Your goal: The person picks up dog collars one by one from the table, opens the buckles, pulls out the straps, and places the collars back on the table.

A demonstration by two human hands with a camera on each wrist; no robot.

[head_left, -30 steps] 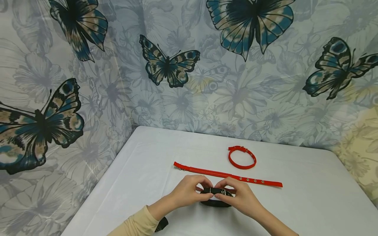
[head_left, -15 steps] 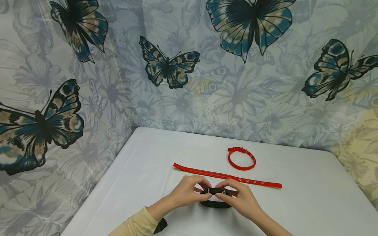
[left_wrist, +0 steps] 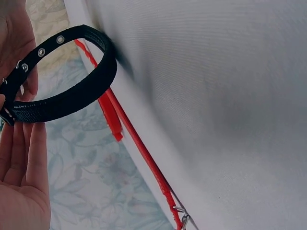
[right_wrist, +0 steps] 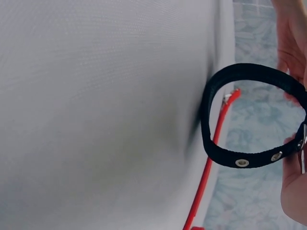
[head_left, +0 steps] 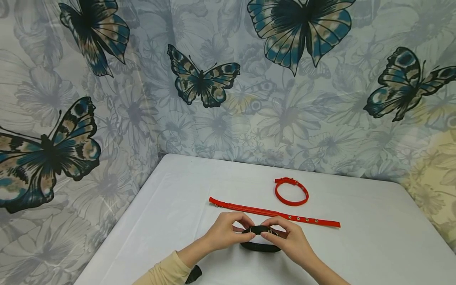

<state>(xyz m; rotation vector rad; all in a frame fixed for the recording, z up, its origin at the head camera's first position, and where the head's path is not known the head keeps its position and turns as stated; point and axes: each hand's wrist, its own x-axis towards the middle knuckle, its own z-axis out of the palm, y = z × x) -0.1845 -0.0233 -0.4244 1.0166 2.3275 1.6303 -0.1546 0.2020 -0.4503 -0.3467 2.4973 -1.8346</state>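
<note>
A black collar with metal eyelets is bent into a ring and held up over the near part of the table. My left hand pinches its strap on the left, near a thin metal loop. On the right, my right hand pinches the same strap between thumb and fingers, beside the metal buckle. In the left wrist view the collar shows its padded band and a row of eyelets. The right wrist view has the collar as a ring, its buckle partly cut off by the frame edge.
Beyond my hands, a red collar lies stretched out on the white table. A second red collar, fastened in a ring, lies farther back. A black strap-like piece pokes out beside my left sleeve. Butterfly-patterned cloth hangs behind.
My fingertips have drawn slightly apart, so more black strap shows between them. The buckle is now more covered by my right fingers. The red collars lie as before.
</note>
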